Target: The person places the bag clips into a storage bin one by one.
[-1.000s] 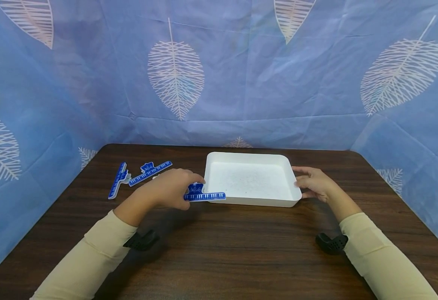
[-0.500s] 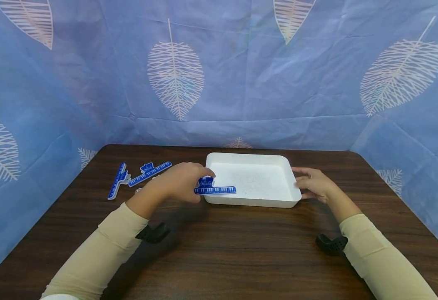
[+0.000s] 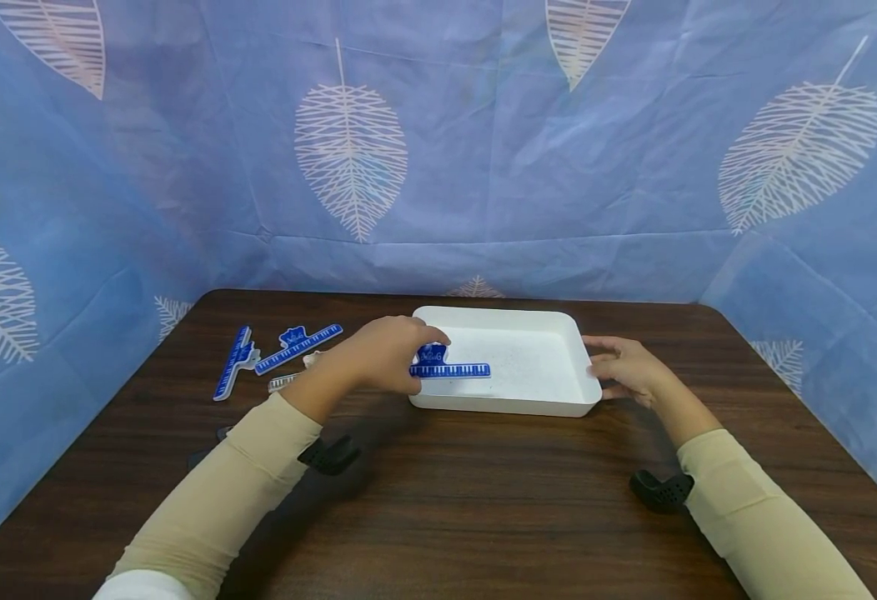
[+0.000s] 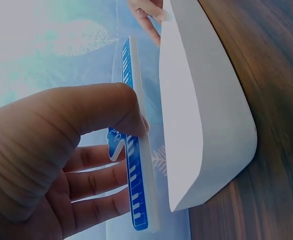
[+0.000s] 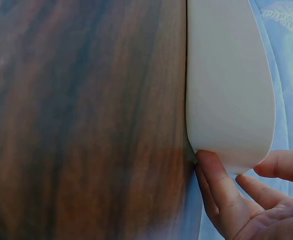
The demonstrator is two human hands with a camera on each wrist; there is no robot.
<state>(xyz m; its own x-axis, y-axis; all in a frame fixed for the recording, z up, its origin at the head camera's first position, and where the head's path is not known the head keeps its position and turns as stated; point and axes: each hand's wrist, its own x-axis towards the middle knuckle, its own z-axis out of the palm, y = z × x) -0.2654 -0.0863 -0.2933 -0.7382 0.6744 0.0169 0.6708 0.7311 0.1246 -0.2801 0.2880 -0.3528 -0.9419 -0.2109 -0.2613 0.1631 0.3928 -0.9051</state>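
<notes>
My left hand [image 3: 384, 354] pinches a blue clip printed with piano keys [image 3: 459, 371] between thumb and fingers. It holds the clip above the left part of a shallow white tray [image 3: 532, 354]. In the left wrist view the clip [image 4: 136, 180] is apart from the tray wall [image 4: 221, 110], and the thumb lies along its bar. My right hand [image 3: 628, 368] touches the tray's right end with its fingertips. The right wrist view has those fingers [image 5: 216, 180] resting against the outer wall, fairly straight and spread.
Two more blue piano-key clips [image 3: 234, 363] [image 3: 298, 348] lie at the table's back left. A white piano-key clip [image 3: 283, 382] is partly hidden by the left arm. A dark object [image 3: 197, 457] shows beside the left sleeve. Blue leaf-patterned cloth [image 3: 438, 167] hangs behind the table.
My left hand has carried the clip to the right, from the tray's front left corner to above its inside. More of the white clip is uncovered. The right hand and tray stay put.
</notes>
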